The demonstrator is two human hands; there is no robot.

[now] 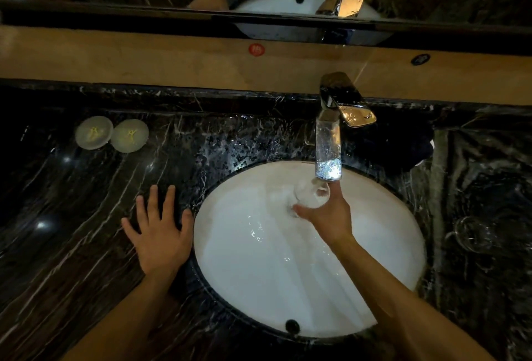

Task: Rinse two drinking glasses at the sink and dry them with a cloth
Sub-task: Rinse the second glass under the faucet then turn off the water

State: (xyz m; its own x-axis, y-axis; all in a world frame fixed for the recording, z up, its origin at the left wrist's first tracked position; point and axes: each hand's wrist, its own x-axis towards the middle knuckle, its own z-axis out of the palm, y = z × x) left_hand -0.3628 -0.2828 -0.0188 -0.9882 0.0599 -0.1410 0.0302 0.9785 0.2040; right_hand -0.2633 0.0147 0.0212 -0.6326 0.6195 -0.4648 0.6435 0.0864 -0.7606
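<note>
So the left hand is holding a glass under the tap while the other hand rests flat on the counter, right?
Not quite: the head view shows the right hand holding the glass under the tap. The left hand rests flat on the counter.

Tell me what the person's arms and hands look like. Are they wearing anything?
Both forearms are bare right up to the picture's bottom edge, with no sleeves showing. The left hand and right hand wear no gloves, and I can see no rings, watch or bracelets, though the light is dim.

R hand (331,217) holds glass (312,195) under tap (331,130); L hand (158,231) flat on counter (72,231).
</note>
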